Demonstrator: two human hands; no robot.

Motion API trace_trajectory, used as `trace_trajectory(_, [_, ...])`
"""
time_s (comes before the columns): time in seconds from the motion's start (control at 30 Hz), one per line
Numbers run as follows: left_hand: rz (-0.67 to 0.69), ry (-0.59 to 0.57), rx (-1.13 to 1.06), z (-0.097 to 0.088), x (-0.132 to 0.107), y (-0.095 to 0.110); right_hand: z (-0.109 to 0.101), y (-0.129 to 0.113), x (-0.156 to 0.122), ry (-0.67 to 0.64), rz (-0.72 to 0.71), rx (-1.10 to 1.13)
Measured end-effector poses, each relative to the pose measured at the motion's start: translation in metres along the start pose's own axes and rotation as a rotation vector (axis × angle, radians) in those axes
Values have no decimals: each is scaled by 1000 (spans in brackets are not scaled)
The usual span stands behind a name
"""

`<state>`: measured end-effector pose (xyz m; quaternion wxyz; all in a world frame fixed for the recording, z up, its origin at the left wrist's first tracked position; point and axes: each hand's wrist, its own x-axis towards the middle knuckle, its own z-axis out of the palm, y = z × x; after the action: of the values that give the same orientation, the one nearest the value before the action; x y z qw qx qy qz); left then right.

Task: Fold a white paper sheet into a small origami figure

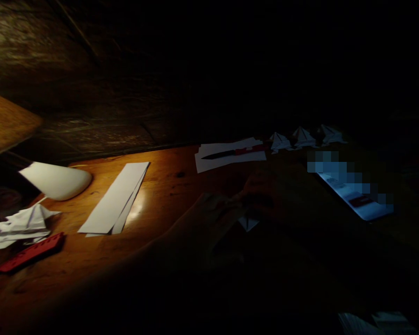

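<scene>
In the dim middle of the wooden table my left hand (211, 216) is closed, its fingers bent over a small piece of folded white paper (248, 224). My right hand (261, 188) meets it from the far right side, fingers curled onto the same paper. Only a pointed white corner shows below the hands; deep shadow hides most of the fingers and the rest of the paper. Just beyond the hands, a knife (226, 153) with a dark blade and red handle rests on a stack of white paper (204, 163).
Left stand a lamp with a white base (61, 180), paper strips (117, 197), crumpled-looking folded paper (28, 221) and a red slotted piece (33, 252). Three folded paper figures (303, 136) line the back. A lit phone (361, 197) lies right; more paper (387, 322) sits near the bottom.
</scene>
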<state>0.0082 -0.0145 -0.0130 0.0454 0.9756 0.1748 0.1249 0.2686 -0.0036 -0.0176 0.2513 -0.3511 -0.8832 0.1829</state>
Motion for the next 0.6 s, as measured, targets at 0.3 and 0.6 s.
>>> trace_trajectory(0.3, [-130, 51, -251, 6, -2, -13, -3, 15, -3, -83, -64, -30])
trace_trajectory(0.6, [-77, 141, -261, 7, 3, -17, 2, 20, -7, -93, -43, 114])
